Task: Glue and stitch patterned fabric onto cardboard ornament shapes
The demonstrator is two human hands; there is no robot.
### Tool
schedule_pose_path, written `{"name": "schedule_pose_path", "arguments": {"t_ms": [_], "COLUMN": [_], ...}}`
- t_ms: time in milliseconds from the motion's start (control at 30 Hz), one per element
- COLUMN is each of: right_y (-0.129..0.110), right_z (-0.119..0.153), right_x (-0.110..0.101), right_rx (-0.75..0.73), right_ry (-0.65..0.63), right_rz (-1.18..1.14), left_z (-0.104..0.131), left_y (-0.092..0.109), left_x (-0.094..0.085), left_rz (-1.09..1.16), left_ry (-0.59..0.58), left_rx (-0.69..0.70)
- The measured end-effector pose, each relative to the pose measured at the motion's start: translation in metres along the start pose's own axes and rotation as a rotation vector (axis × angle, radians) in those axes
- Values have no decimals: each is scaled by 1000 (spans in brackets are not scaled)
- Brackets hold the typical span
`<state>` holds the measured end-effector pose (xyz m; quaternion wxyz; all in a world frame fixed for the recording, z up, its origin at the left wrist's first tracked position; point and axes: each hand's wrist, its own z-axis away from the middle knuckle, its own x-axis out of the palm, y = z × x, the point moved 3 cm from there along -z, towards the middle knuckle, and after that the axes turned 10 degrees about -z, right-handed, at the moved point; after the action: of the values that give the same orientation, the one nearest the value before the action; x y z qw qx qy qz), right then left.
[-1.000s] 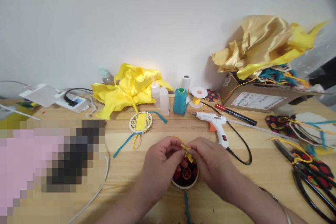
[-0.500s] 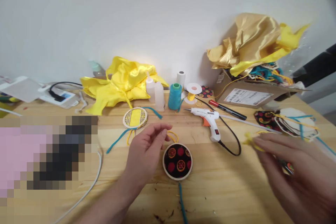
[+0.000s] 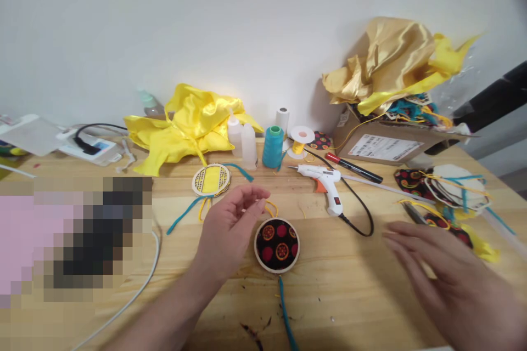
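In front of me, a round ornament has a pale rim and black fabric printed with red and orange circles. A yellow cord loop rises from its top and a teal cord trails below. My left hand is closed at the loop, thumb and fingertips pinched around it as far as I can see. My right hand hovers at the right with fingers stretched and nothing visible in them. Beyond it lie a yellow fabric scrap and more patterned fabric.
A white glue gun with a black cable lies right of centre. Behind stand a teal thread cone, plastic bottles and a yellow spool. A marker, a cardboard box and a yellow latticed ornament are also here.
My right hand has let go of the yellow scrap, now lying at the right, and its fingers are empty. My left hand stays by the cord loop. The view has shifted slightly.
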<state>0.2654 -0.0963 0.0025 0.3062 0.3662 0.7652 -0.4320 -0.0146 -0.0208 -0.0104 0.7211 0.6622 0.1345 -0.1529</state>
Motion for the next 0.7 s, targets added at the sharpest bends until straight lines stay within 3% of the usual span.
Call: {"name": "schedule_pose_path", "arguments": {"t_ms": [100, 200, 267, 400, 500, 600, 700], "right_y": [-43, -51, -48, -45, -48, -61, -84], "right_z": [-32, -43, -42, -35, -32, -27, -16], "right_x": [42, 77, 89, 83, 61, 49, 57], "right_rx": [-97, -73, -97, -77, 10, -39, -157], "right_ry": [-158, -248, -296, -393, -310, -298, -443], "right_rz": [-205, -248, -216, -106, -58, -289, -636], "left_z": [4, 8, 8, 2, -2, -2, -1], "left_y": [4, 8, 8, 0, -5, -5, -2], "left_x": [-2, -3, -3, 1, 4, 3, 2], "left_rz": [-41, -79, -84, -42, -2, 36, 46], "left_ry": [10, 23, 33, 46, 48, 67, 79], "left_rx": [8, 28, 44, 54, 54, 65, 69]}}
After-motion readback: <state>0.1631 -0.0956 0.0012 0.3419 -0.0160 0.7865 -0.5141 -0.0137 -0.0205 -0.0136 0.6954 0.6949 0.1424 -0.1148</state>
